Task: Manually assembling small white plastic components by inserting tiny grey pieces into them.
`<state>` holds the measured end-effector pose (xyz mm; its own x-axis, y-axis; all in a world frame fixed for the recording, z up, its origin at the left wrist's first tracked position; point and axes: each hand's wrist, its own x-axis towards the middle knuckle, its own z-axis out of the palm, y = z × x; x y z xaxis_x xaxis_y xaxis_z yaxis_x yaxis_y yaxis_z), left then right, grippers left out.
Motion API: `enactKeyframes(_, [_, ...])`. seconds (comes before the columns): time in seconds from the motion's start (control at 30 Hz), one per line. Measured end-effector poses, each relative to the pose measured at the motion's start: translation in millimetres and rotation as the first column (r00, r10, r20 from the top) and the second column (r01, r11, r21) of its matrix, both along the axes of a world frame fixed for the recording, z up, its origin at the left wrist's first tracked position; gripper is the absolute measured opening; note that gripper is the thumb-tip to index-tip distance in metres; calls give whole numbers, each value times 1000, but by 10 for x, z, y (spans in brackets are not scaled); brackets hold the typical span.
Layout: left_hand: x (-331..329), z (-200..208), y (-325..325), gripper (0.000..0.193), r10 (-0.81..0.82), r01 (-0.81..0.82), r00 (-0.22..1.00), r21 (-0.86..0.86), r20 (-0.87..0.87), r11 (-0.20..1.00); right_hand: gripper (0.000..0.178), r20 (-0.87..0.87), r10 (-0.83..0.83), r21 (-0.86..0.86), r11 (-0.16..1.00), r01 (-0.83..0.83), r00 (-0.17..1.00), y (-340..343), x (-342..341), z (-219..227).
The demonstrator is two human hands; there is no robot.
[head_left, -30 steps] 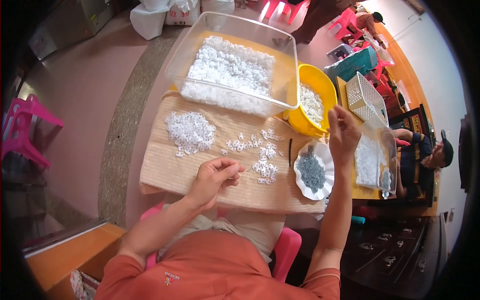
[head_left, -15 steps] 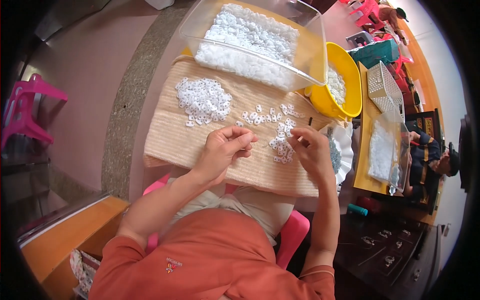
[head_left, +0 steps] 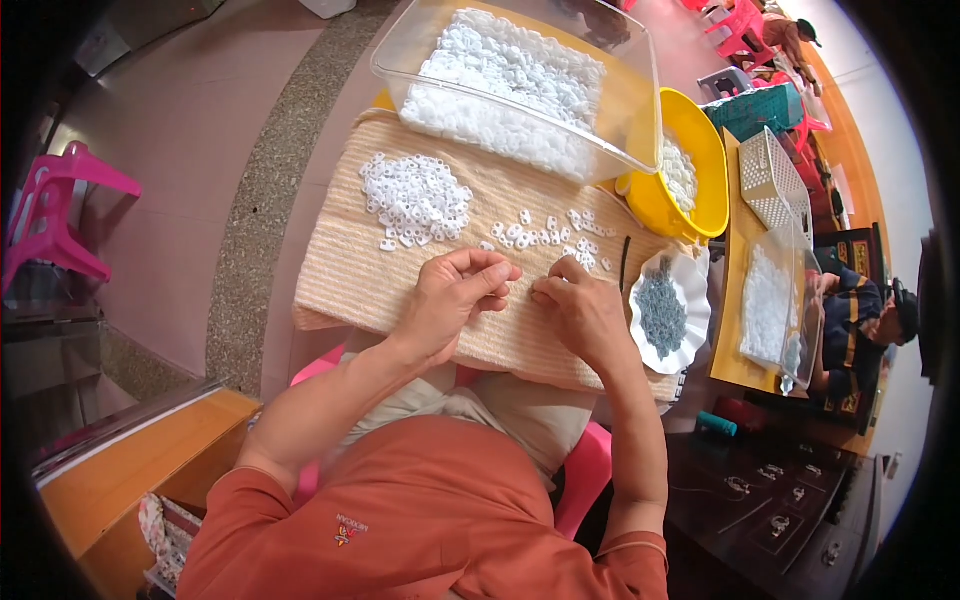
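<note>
— Which containers do we have, and with what inside?

— Let us take the yellow basin point(head_left: 703, 125) as landmark: it holds whitish pieces point(head_left: 678, 178). Left of it is a clear plastic box point(head_left: 632, 90) with a wide heap of white pieces point(head_left: 505, 90). On the basin's near side we see a white dish point(head_left: 697, 300) with wavy rim, holding fine grey-blue bits point(head_left: 662, 315).

— And the loose pieces point(head_left: 582, 253)?

— They lie left of the basin, on a ribbed beige cloth point(head_left: 340, 265); farther left is a bigger pile point(head_left: 415, 200). All are small, white, rounded, with little holes.

— Is something in our left hand point(head_left: 447, 305) or right hand point(head_left: 588, 315)?

— We cannot tell: the fingertips of each are narrowly together. Both are nearer to us than the basin, and left of it.
</note>
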<state>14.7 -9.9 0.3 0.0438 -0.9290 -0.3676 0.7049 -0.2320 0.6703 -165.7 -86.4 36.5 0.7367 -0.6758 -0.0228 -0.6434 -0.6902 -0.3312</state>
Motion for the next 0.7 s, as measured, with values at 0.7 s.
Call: enactKeyframes(0.7, [-28, -9, 5, 16, 8, -8, 1000, -10, 23, 1000, 12, -262, 231, -147, 950, -275, 937, 1, 131, 33])
